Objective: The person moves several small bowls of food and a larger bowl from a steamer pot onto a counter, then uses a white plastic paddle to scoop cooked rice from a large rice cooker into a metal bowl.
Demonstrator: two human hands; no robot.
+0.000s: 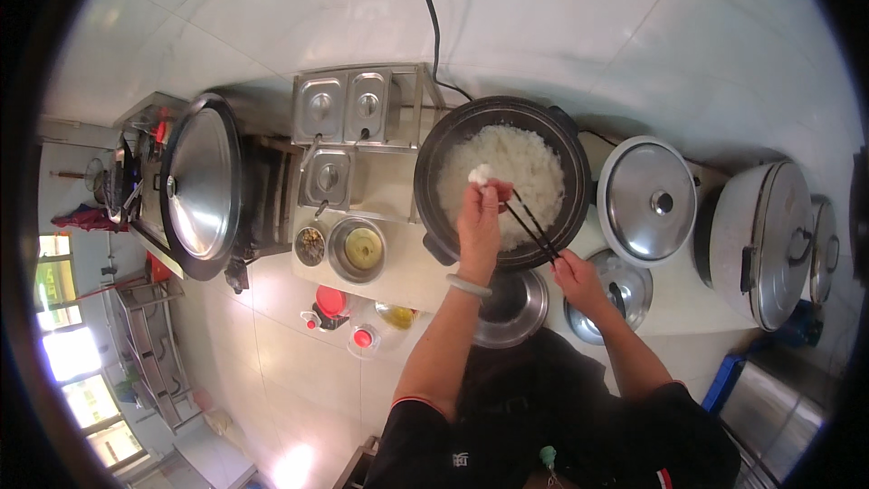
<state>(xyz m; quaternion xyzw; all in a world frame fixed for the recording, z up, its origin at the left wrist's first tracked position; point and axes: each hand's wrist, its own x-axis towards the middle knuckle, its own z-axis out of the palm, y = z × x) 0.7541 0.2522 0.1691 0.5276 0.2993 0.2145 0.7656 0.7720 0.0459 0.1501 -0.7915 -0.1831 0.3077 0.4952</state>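
My left hand [481, 217] is raised over a wide dark cooker pot [429, 176], pinching a small white clump of what looks like cooked rice [481, 174] at its fingertips. A pale bangle [468, 285] circles that wrist. My right hand [578, 280] grips a pair of black chopsticks [529, 225] near the pot's front rim. Their far ends reach up beside the fingers of my left hand; I cannot tell whether they touch. White cooked rice [529, 156] fills the pot's bottom, heaped toward the right and back. My left hand hides part of it.
Left of the pot, a rack holds lidded steel pans [320, 109]. Before it stand a steel bowl of yellowish liquid [362, 250] and a smaller bowl [310, 246]. A steel basin [523, 312], loose lid [635, 285] and lidded cookers [645, 200] surround my right side. Bottles [363, 339] stand below.
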